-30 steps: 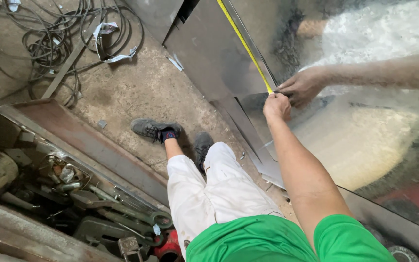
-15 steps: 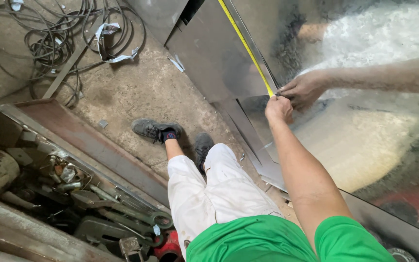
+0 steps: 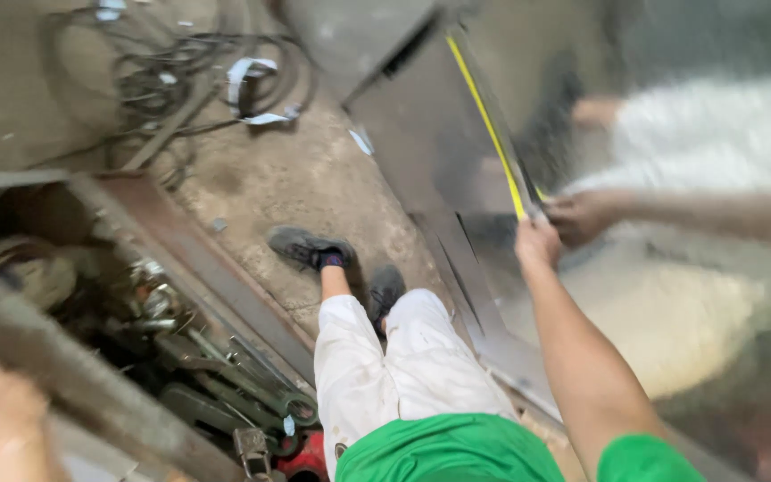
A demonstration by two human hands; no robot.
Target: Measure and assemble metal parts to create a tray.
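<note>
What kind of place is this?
Probably a metal fabrication workshop. The left hand and right hand hold a yellow tape measure against a shiny metal sheet. A steel tray of wrenches sits at left, and tangled cables lie on the bare concrete floor.

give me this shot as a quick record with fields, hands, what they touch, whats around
left hand: on the near end of the yellow tape measure
right hand: beside the left, at the same end of the tape
tape: stretched along the edge of the shiny metal sheet
grip: blurred, cannot tell
floor: concrete, with tangled cables
lower left: rusty metal box holding wrenches
picture: motion blurred
</note>
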